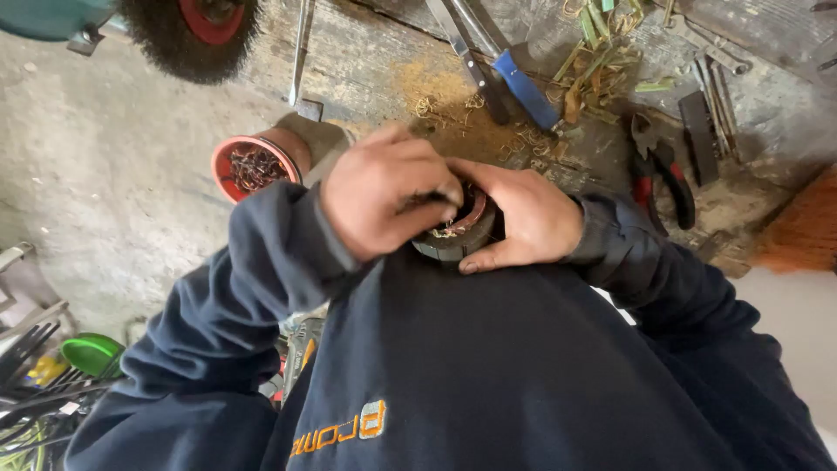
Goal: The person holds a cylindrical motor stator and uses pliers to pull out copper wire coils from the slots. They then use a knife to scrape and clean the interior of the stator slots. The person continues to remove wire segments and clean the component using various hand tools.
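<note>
Wooden workbench [366, 61], both hands [388, 201] gripping stator [458, 235]

Round dark stator [459, 228] with copper windings inside, held against the person's chest

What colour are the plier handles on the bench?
Red and black, seen in the head view: pliers lying right of the hands.

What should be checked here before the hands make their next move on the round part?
1. Round part held in both hands: ok.
2. Left hand fingers on its top: ok.
3. Right hand cups its side: ok.
4. Copper wire inside free or stuck: cannot tell.
5. Pliers on the bench, within reach: ok, likely.
6. Red cup upright beside the left sleeve: ok.
</note>
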